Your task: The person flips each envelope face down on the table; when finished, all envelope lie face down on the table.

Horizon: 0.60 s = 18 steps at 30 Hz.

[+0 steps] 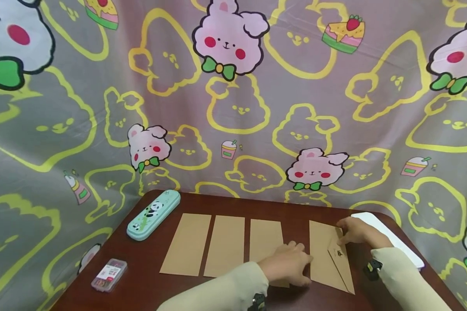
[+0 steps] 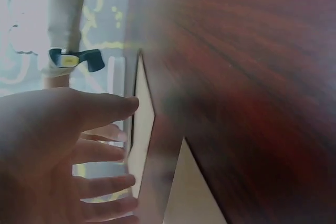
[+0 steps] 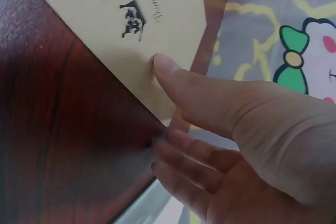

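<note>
A brown paper envelope (image 1: 321, 252) lies slanted on the table between the hands, its pointed flap and small dark print facing up. My right hand (image 1: 357, 232) pinches its right edge near the far corner; in the right wrist view the thumb rests on the printed face of the envelope (image 3: 173, 19), with the other fingers past the edge. My left hand (image 1: 286, 264) is at the envelope's left edge, fingers loosely bent and apart. Beneath that hand is a plain brown envelope (image 1: 265, 235), partly hidden by it. Two more, a middle envelope (image 1: 225, 246) and a left envelope (image 1: 187, 244), lie alongside.
A mint pencil case (image 1: 153, 214) with a panda picture lies at the back left of the dark wooden table (image 1: 140, 276). Nearer is a small clear plastic box (image 1: 109, 275). A long white case (image 1: 389, 237) lies by the right edge. Patterned curtain (image 1: 241, 172) surrounds the table.
</note>
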Each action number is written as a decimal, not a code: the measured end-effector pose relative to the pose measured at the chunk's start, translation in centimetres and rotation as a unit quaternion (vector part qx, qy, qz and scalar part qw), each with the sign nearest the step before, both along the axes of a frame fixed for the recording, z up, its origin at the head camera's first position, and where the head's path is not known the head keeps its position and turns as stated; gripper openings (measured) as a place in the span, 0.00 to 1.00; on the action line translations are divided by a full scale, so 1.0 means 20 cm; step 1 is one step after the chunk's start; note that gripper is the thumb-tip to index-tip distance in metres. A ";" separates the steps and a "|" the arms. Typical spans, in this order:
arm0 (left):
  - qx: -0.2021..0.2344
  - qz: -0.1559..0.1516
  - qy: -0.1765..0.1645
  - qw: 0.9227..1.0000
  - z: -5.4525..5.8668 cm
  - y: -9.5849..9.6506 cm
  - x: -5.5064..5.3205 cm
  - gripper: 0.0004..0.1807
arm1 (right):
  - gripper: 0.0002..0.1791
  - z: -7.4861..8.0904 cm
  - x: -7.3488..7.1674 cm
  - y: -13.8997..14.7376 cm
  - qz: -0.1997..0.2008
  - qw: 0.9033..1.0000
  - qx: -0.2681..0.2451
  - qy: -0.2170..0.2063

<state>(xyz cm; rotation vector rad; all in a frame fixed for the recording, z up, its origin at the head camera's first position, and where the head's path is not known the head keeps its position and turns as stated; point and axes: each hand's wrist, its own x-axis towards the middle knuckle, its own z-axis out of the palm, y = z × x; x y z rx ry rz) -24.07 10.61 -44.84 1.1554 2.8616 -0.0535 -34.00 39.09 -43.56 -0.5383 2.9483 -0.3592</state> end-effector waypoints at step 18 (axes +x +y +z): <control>-0.062 0.010 0.053 0.997 -0.03 0.18 0.05 0.14 | 0.23 -0.02 -0.07 -0.04 -0.070 0.993 -0.027 -0.091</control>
